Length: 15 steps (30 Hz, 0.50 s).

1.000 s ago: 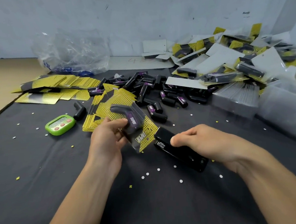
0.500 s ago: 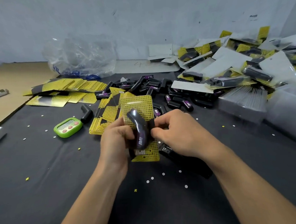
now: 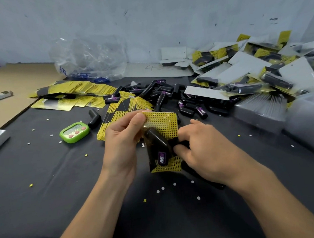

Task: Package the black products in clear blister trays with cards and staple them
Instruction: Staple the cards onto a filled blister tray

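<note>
A blister pack (image 3: 162, 129) with a yellow dotted card and a black product (image 3: 159, 146) bearing a purple label stands upright in front of me. My left hand (image 3: 122, 139) pinches the pack's top left edge with thumb and fingers. My right hand (image 3: 201, 151) grips its right side at mid height. The black stapler (image 3: 215, 184) lies on the table, almost wholly hidden under my right hand. Loose black products (image 3: 169, 97) lie heaped behind. A fan of yellow cards (image 3: 125, 110) sits just behind the pack.
A green timer (image 3: 74, 132) sits left of my hands. More yellow cards (image 3: 72, 93) lie at the back left before a crumpled plastic bag (image 3: 88, 58). Finished packs (image 3: 251, 71) pile up at the right, with stacked clear trays (image 3: 261, 106) in front. Paper dots litter the black cloth.
My right hand left the stapler and took hold of the pack's right side. My left hand turned the pack upright and shifted its pinch to the top edge.
</note>
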Motion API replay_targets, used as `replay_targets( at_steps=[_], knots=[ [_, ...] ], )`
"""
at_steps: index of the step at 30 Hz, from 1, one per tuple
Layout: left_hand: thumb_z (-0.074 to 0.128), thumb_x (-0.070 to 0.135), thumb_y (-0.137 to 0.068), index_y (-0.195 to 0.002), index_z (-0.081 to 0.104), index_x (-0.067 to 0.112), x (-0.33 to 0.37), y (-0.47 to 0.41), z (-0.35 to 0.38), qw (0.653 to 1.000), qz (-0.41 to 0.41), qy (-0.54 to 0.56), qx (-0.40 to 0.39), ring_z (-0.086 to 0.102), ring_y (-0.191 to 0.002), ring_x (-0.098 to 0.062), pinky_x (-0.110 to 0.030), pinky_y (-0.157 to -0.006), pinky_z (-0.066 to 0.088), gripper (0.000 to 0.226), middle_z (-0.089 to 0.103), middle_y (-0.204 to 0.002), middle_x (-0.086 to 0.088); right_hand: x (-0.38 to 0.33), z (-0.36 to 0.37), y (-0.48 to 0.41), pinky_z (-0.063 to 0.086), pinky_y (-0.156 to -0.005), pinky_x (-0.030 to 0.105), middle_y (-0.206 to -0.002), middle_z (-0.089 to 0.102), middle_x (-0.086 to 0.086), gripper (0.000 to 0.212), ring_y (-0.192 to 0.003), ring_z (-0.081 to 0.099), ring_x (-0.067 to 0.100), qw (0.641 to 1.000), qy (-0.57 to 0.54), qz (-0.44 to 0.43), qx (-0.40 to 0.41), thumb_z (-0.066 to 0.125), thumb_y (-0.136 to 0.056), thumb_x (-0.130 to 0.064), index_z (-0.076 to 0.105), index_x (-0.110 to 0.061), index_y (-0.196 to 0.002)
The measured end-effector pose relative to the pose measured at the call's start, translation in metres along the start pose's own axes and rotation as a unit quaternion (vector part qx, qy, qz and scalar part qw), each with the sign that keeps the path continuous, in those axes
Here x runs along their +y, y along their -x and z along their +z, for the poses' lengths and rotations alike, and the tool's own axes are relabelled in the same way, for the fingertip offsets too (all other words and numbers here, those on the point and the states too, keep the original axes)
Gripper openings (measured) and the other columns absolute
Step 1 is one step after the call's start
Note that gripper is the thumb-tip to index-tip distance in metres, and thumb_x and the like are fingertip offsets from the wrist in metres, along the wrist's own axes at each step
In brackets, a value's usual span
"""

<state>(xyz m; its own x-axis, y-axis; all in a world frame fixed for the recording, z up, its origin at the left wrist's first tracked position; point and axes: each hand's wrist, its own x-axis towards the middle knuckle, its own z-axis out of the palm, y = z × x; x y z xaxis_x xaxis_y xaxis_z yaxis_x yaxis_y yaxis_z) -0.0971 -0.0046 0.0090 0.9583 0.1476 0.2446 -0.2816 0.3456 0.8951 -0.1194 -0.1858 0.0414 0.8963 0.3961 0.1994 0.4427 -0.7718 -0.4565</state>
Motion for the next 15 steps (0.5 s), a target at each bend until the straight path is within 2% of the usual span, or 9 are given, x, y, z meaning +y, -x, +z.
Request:
replay_targets(
  at_steps=[2, 4, 8, 9, 11, 13, 15],
  knots=[
    [0.069, 0.022, -0.085, -0.083, 0.083, 0.022, 0.001, -0.001, 0.001, 1.0, -0.014, 0.004, -0.002, 0.068, -0.074, -0.012, -0.022, -0.068, 0.055, 0.014, 0.074, -0.081, 0.0, 0.0, 0.002, 0.001, -0.002, -0.115, 0.002, -0.077, 0.069, 0.001, 0.033, -0.083, 0.061, 0.017, 1.0, 0.013, -0.005, 0.009, 0.058, -0.1, -0.016, 0.056, -0.033, -0.071],
    [0.068, 0.021, -0.085, -0.083, 0.083, 0.022, 0.002, -0.001, 0.001, 1.0, -0.015, 0.008, -0.005, 0.068, -0.074, -0.012, -0.023, -0.068, 0.055, 0.015, 0.074, -0.08, 0.0, 0.001, 0.003, 0.001, -0.004, -0.111, -0.001, -0.081, 0.069, 0.001, 0.025, -0.088, 0.061, 0.018, 1.0, 0.008, -0.004, 0.01, 0.056, -0.101, -0.016, 0.063, -0.027, -0.079],
    [0.065, 0.019, -0.088, -0.109, 0.081, 0.025, 0.001, 0.0, 0.001, 1.0, -0.013, 0.01, -0.022, 0.066, -0.081, -0.014, -0.026, -0.075, 0.056, 0.026, 0.071, -0.087, 0.0, 0.004, 0.004, 0.0, 0.007, -0.118, 0.012, -0.083, 0.067, -0.007, 0.029, -0.094, 0.054, 0.009, 1.0, -0.022, -0.009, 0.009, 0.052, -0.101, -0.017, 0.061, -0.035, -0.079],
    [0.064, 0.019, -0.089, -0.109, 0.081, 0.025, 0.002, 0.0, 0.001, 1.0, -0.013, 0.013, -0.024, 0.065, -0.082, -0.015, -0.029, -0.077, 0.055, 0.027, 0.07, -0.089, 0.0, 0.004, 0.004, 0.0, 0.009, -0.12, 0.016, -0.086, 0.068, -0.009, 0.027, -0.096, 0.055, 0.008, 1.0, -0.023, -0.014, 0.003, 0.051, -0.1, -0.018, 0.062, -0.035, -0.082],
    [0.064, 0.019, -0.088, -0.096, 0.083, 0.022, 0.004, 0.001, 0.001, 0.999, -0.015, 0.021, -0.022, 0.064, -0.083, -0.017, -0.033, -0.079, 0.051, 0.021, 0.071, -0.091, -0.004, 0.004, 0.005, 0.001, 0.012, -0.124, 0.028, -0.102, 0.069, -0.014, 0.018, -0.108, 0.055, 0.006, 1.0, 0.0, -0.027, -0.015, 0.057, -0.094, -0.022, 0.067, -0.036, -0.089],
    [0.066, 0.018, -0.088, -0.089, 0.081, 0.021, 0.006, 0.0, 0.0, 0.998, -0.03, 0.044, -0.02, 0.064, -0.083, -0.018, -0.034, -0.079, 0.05, 0.015, 0.07, -0.091, -0.006, 0.001, 0.011, 0.002, 0.012, -0.126, 0.039, -0.131, 0.06, -0.02, 0.019, -0.131, 0.045, 0.007, 0.997, 0.066, -0.02, -0.043, 0.065, -0.087, -0.029, 0.072, -0.041, -0.1],
    [0.067, 0.017, -0.089, -0.089, 0.08, 0.02, 0.006, -0.003, -0.004, 0.996, -0.052, 0.079, 0.004, 0.066, -0.084, -0.018, -0.034, -0.081, 0.051, 0.013, 0.071, -0.09, -0.005, 0.0, 0.017, 0.001, 0.004, -0.128, 0.038, -0.153, 0.046, -0.016, 0.022, -0.145, 0.031, 0.007, 0.994, 0.099, 0.004, -0.047, 0.066, -0.09, -0.033, 0.076, -0.039, -0.108]
  ],
)
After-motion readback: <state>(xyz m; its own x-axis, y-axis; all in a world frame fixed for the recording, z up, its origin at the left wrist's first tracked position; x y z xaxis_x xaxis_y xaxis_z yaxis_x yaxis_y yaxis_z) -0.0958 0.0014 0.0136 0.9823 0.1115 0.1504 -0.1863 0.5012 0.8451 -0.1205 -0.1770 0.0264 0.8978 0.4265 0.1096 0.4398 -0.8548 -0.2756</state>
